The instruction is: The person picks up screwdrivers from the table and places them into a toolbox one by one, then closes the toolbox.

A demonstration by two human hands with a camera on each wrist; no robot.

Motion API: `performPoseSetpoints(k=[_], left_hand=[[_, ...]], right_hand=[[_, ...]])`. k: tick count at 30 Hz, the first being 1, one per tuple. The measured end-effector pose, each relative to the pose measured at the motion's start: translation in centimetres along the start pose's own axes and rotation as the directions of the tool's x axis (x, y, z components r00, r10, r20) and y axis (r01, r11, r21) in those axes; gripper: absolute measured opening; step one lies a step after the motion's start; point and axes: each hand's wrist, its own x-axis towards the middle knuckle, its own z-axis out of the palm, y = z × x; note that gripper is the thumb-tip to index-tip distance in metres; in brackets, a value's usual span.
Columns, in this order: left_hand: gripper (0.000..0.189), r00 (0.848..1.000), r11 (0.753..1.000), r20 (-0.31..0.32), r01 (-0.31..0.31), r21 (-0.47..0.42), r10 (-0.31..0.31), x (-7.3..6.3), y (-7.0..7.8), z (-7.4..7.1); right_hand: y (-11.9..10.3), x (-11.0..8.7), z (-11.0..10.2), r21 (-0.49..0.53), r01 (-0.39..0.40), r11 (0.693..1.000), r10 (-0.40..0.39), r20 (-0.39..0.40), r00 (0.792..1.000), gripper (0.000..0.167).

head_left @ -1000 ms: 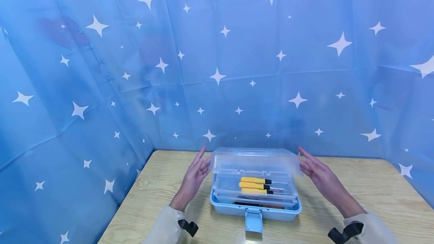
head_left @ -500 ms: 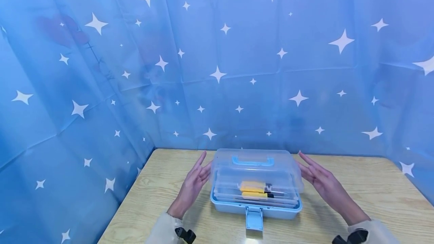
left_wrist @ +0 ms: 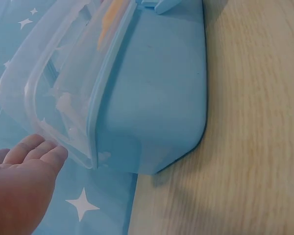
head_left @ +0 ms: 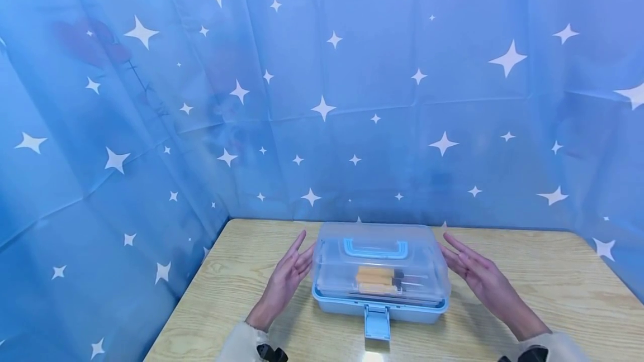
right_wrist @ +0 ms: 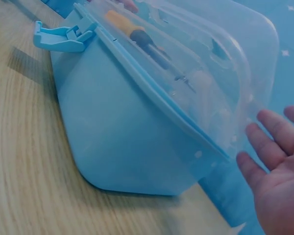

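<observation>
A light blue toolbox (head_left: 347,310) stands on the table, its clear lid (head_left: 329,239) lowered most of the way over it. On the lid is a blue handle (head_left: 374,254); the front latch (head_left: 377,325) hangs unfastened. Yellow screwdrivers (head_left: 374,277) show through the clear plastic. My left hand (head_left: 283,284) is at the lid's left end, fingers extended against or very near it; the left wrist view shows this hand (left_wrist: 27,176) at the lid's corner. At the opposite end is my right hand (head_left: 485,286), its fingers (right_wrist: 267,147) likewise loosely straight by the plastic.
The wooden table (head_left: 226,272) extends on both sides of the box. A blue curtain (head_left: 352,99) with white stars hangs right behind the table's far edge. Dark wrist cameras sit on both pale sleeves (head_left: 238,342).
The clear lid has swung forward and down from raised to nearly level over the screwdrivers. Both hands have stayed at its ends, coming down slightly with it.
</observation>
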Motion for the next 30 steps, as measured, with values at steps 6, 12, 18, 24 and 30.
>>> performPoseSetpoints(k=[6, 12, 18, 24, 30], left_hand=[[0.06, 1.0, 1.0, -0.002, 0.004, -0.003, -0.004, -0.2, -0.3, 0.0], [0.061, 1.0, 1.0, -0.007, -0.006, -0.001, 0.006, -0.5, -0.5, 0.0], [0.062, 1.0, 1.0, -0.025, -0.005, 0.002, 0.005, -0.7, -0.8, 0.0], [0.061, 0.999, 1.0, -0.038, 0.013, 0.001, -0.013, -0.9, -1.2, 0.0], [0.06, 0.998, 1.0, -0.058, 0.017, -0.002, -0.017, -1.0, -1.3, 0.1]], right_hand=[[0.4, -0.3, 0.1, 0.023, 0.025, 0.999, -0.025, 0.008, 1.0, 0.045], [0.7, -0.5, 0.1, 0.081, 0.036, 0.996, -0.039, 0.033, 0.999, 0.045], [0.9, -0.6, 0.1, 0.121, 0.033, 0.992, -0.04, 0.051, 0.998, 0.045], [0.8, -0.9, 0.2, 0.142, 0.017, 0.99, -0.026, 0.064, 0.998, 0.045], [0.8, -1.1, 0.1, 0.141, 0.017, 0.99, -0.029, 0.079, 0.996, 0.045]])
